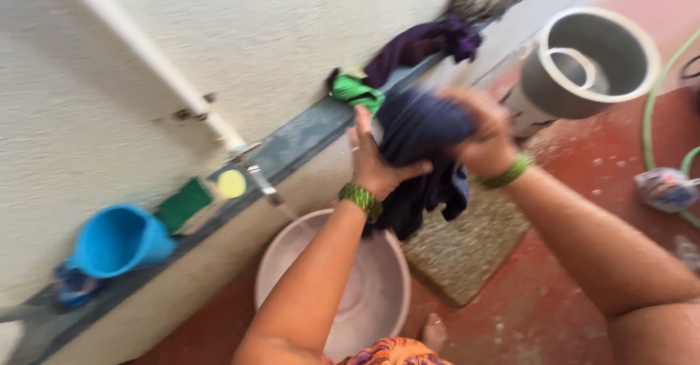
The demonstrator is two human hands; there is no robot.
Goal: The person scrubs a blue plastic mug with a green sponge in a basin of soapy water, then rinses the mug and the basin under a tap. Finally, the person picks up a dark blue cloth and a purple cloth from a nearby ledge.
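The dark navy garment (419,153) is bunched between both hands above the far rim of the pale pink basin (281,263), clear of the floor. The left hand (375,164) has its grip closed on the near-left side of the bundle, thumb across the cloth and fingers raised behind it; the right hand (485,135) has its grip closed over the top right. The bundle's long axis runs top to bottom, with loose folds hanging below the hands toward the basin. Both hands touch the cloth; neither is nearer. To the left, the tap (262,183) runs a thin stream toward the basin. The rough stone slab (467,252) lies just right of the basin, and the grey metal pot (583,62) stands beyond the right hand. Open red floor (554,314) lies to the right.
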